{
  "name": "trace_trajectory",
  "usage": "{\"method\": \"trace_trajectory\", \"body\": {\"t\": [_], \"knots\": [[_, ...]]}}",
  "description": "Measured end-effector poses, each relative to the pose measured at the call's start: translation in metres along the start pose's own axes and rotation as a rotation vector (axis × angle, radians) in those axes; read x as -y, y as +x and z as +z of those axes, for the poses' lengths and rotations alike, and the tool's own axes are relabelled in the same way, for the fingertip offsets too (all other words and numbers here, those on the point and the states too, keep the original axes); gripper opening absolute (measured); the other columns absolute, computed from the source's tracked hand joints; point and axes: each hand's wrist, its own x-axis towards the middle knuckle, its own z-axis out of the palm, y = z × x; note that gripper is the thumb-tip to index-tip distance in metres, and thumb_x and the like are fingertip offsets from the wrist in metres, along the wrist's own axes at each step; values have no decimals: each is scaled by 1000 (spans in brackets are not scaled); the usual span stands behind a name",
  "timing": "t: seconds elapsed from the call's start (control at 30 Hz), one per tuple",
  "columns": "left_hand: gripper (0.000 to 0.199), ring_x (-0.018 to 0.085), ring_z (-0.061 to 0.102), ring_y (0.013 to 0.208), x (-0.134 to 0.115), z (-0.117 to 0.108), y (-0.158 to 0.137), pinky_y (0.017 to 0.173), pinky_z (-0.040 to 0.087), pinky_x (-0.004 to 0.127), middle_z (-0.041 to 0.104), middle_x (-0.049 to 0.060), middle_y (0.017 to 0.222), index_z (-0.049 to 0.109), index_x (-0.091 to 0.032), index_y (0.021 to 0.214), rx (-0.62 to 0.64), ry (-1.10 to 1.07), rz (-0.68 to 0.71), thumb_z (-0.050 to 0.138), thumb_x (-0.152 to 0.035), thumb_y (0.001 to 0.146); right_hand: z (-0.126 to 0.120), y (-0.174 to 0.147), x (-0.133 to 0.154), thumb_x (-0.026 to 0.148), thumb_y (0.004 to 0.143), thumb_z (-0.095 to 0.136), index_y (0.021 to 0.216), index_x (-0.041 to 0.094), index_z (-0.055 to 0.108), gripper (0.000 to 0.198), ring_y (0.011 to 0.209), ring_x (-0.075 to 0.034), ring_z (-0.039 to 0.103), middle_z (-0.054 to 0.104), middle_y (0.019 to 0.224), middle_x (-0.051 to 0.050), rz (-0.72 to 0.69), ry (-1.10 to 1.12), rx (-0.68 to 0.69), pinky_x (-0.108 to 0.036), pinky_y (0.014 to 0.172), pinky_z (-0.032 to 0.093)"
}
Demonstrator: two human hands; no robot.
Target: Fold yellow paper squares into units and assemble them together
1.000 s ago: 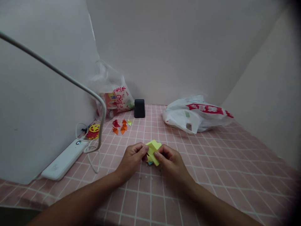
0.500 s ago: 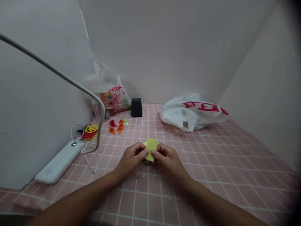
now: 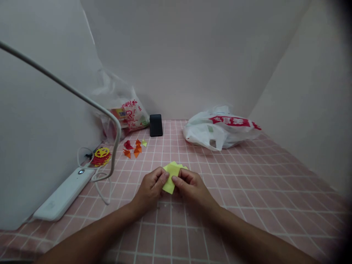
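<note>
A small piece of yellow paper (image 3: 171,176) is pinched between both hands, tilted to one side. My left hand (image 3: 151,185) grips its left edge, thumb in front and fingers curled behind. On the other side my right hand (image 3: 193,185) presses its thumb near the paper's right edge, with fingers bent behind. More yellow paper (image 3: 183,167) peeks out behind the held piece; how much of it lies on the table is hidden. Farther back on the left sit several small folded paper pieces: orange ones (image 3: 137,148), a red one (image 3: 128,145) and a yellow one (image 3: 144,143).
A pink checked cloth (image 3: 264,183) covers the table. At the back stand a clear bag (image 3: 132,115), a black phone (image 3: 156,125) and a white plastic bag (image 3: 220,128). Along the left lie a white lamp base (image 3: 63,192), its cable and a red-yellow item (image 3: 101,157).
The yellow paper has turned from nearly upright to a tilt, and more yellow paper shows behind it. The whole view has shifted slightly, so the background sits a little farther left.
</note>
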Motion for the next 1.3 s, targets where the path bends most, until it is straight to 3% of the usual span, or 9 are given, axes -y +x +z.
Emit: {"method": "trace_trajectory", "body": {"t": [0.17, 0.37, 0.6, 0.93, 1.03, 1.17, 1.3], "knots": [[35, 13, 42, 59, -2, -1, 1, 54, 33, 24, 46, -3, 64, 48, -19, 67, 80, 136, 57, 46, -42, 94, -3, 0, 4, 45, 79, 69, 67, 19, 51, 33, 51, -10, 45, 51, 60, 4, 18, 76, -44, -23, 49, 35], [34, 13, 40, 58, -4, -5, 4, 54, 32, 24, 44, -3, 64, 49, -19, 70, 17, 107, 44, 47, -44, 92, -8, 6, -3, 46, 81, 64, 65, 20, 50, 34, 44, -9, 44, 54, 54, 3, 46, 6, 5, -22, 44, 33], [31, 10, 38, 56, -1, -10, 6, 52, 30, 22, 43, -5, 64, 47, -18, 69, 148, 46, 19, 53, -41, 89, -7, 6, 1, 42, 76, 70, 66, 20, 51, 31, 44, -8, 45, 51, 53, 6, 68, 45, -1, -21, 43, 34], [33, 9, 46, 50, -2, -10, 11, 48, 33, 20, 52, -4, 58, 49, -18, 69, 16, -133, -158, 64, -45, 80, -7, 3, 1, 40, 81, 67, 67, 18, 54, 29, 45, -9, 50, 61, 55, 1, 21, 69, -42, -21, 45, 35], [30, 11, 52, 56, -2, -10, 12, 53, 41, 22, 57, -3, 64, 51, -17, 74, -8, -189, -113, 61, -45, 82, -8, 4, -1, 39, 81, 67, 69, 18, 56, 27, 48, -9, 52, 62, 59, 1, 26, 74, -57, -21, 46, 37], [27, 10, 50, 57, -2, -14, 13, 54, 40, 21, 52, -4, 64, 52, -17, 74, -88, -108, 4, 60, -40, 85, -10, 7, -2, 38, 81, 66, 69, 18, 55, 26, 49, -10, 53, 62, 62, 0, 67, 42, -8, -23, 48, 38], [23, 10, 49, 51, -3, -17, 11, 48, 38, 21, 51, -5, 59, 53, -18, 74, -5, 42, 27, 59, -37, 86, -8, 7, 1, 35, 79, 66, 69, 17, 57, 22, 53, -9, 49, 56, 62, 2, 9, -117, 31, -22, 49, 36]]}}
